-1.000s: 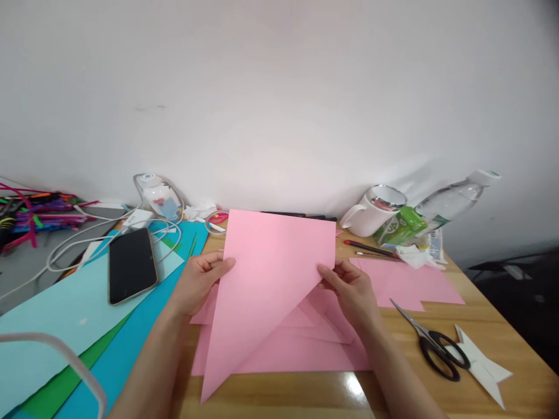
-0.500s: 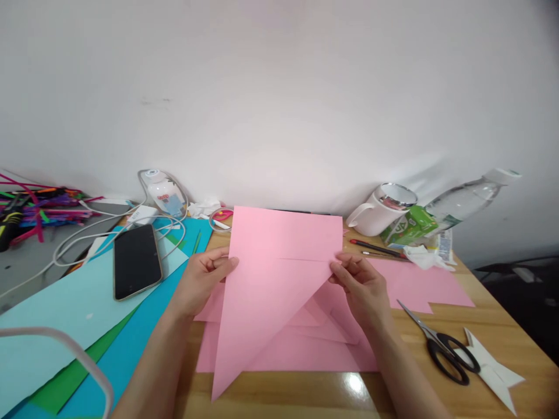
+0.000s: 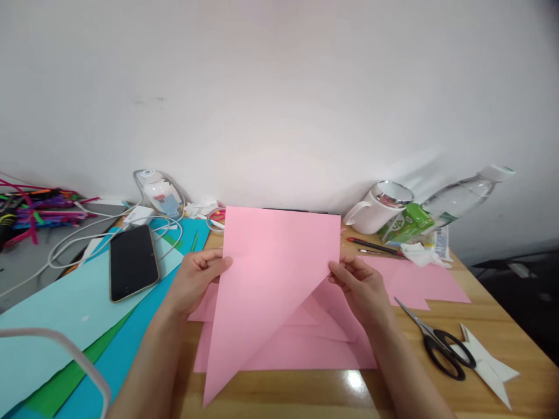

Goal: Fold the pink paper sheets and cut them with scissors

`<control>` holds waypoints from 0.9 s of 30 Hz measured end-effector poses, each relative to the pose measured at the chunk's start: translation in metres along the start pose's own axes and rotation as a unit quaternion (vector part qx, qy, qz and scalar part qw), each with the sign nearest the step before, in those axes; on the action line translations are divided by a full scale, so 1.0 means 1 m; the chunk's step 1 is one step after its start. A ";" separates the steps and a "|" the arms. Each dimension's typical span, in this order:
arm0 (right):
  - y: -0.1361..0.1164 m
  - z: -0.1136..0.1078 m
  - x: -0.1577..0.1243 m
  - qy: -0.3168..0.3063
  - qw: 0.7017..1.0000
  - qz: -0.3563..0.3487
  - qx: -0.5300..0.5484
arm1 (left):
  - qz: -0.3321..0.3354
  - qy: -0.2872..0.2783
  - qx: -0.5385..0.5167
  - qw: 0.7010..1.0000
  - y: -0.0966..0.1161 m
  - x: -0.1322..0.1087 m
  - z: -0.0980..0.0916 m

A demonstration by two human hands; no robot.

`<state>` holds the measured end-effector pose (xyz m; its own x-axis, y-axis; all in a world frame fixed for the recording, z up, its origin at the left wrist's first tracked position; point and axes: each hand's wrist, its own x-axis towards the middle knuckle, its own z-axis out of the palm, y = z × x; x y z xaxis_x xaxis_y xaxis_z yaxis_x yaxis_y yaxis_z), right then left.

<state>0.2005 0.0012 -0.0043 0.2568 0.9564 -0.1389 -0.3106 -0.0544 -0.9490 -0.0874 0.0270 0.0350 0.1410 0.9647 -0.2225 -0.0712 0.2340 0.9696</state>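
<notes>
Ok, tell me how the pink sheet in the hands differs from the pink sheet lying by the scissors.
The held pink sheet is lifted off the table, pinched at its edges by the left hand and right hand; the flat pink sheet lies untouched on the wood. The held one tapers to a point at the bottom; the flat one has a stepped, cut-out edge near the scissors. The held one looks larger. Both are the same pink paper.

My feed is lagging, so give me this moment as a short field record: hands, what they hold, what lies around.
left hand: grips left edge of pink sheet
right hand: pinches its right edge
pink sheet: folded, lifted, lower tip pointing down-left
beneath: more pink paper flat on wooden table
left side: phone on blue paper
right side: scissors, white mug
</notes>
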 end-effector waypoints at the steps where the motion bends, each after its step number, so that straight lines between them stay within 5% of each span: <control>1: 0.000 0.000 0.000 -0.004 1.000 0.009 0.005 | -0.009 -0.001 -0.013 1.000 0.001 0.000 0.000; 16: 0.003 -0.003 0.002 0.009 1.000 -0.009 -0.013 | 0.020 -0.005 0.035 0.999 -0.004 0.001 0.002; 27: 0.004 -0.002 0.000 0.029 0.996 -0.020 -0.081 | 0.061 0.060 0.005 0.996 -0.008 0.005 0.002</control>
<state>0.2013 0.0002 -0.0087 0.3196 0.9409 -0.1119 -0.1479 -0.0671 -0.9867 -0.0844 0.0295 0.0266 0.0134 0.9936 -0.1122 -0.0713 0.1129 0.9910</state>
